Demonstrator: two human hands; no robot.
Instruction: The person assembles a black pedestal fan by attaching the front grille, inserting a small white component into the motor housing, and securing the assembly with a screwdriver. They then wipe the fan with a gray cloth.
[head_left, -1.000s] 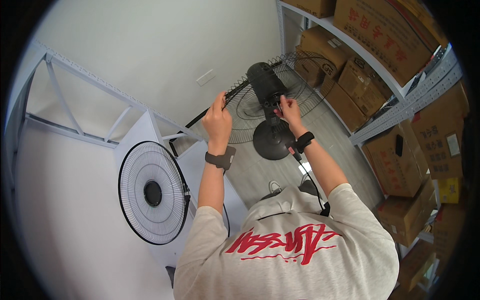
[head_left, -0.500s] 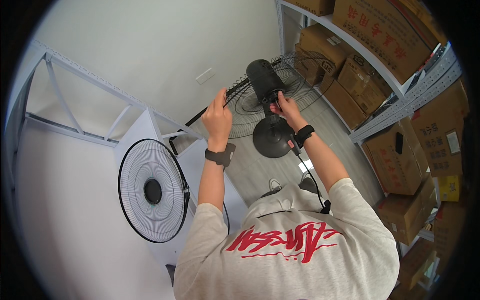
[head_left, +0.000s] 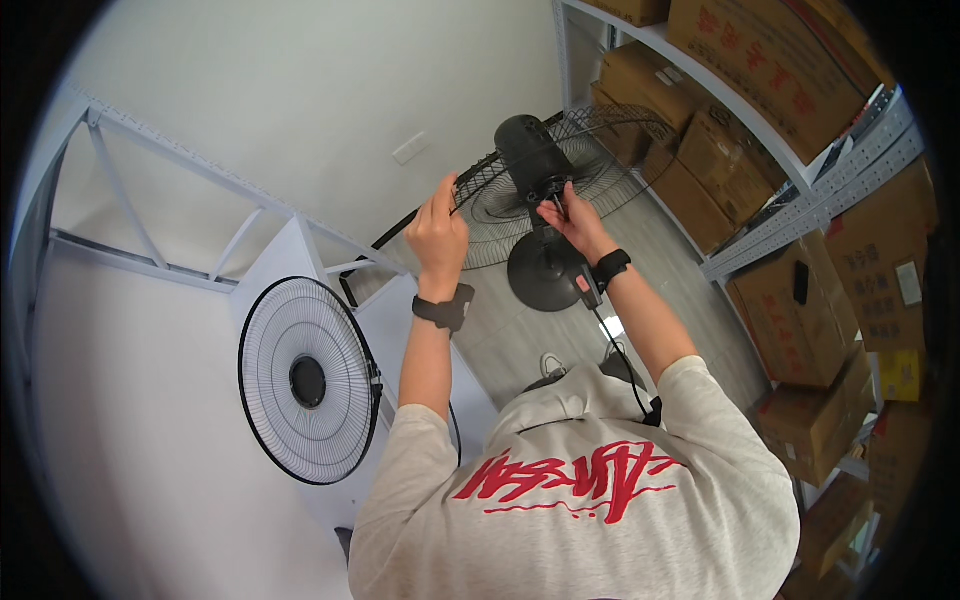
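Note:
A black pedestal fan stands on the grey floor, with a round base (head_left: 545,272), a motor housing (head_left: 530,155) and a black wire guard (head_left: 590,150) behind it. My left hand (head_left: 437,235) grips the guard's rim on its left side. My right hand (head_left: 575,222) reaches to the underside of the motor housing, fingers pinched on a small part there. Both wrists wear black bands, and a thin cable runs down my right forearm.
A second fan head with a white grille and black rim (head_left: 308,380) lies on a white table (head_left: 400,320) at the left. Metal shelving (head_left: 800,215) packed with cardboard boxes (head_left: 810,300) lines the right side. A white metal frame (head_left: 150,150) runs along the wall.
The motor housing has tipped slightly upward and my right hand's fingers have shifted under it. My left hand has stayed on the guard's rim.

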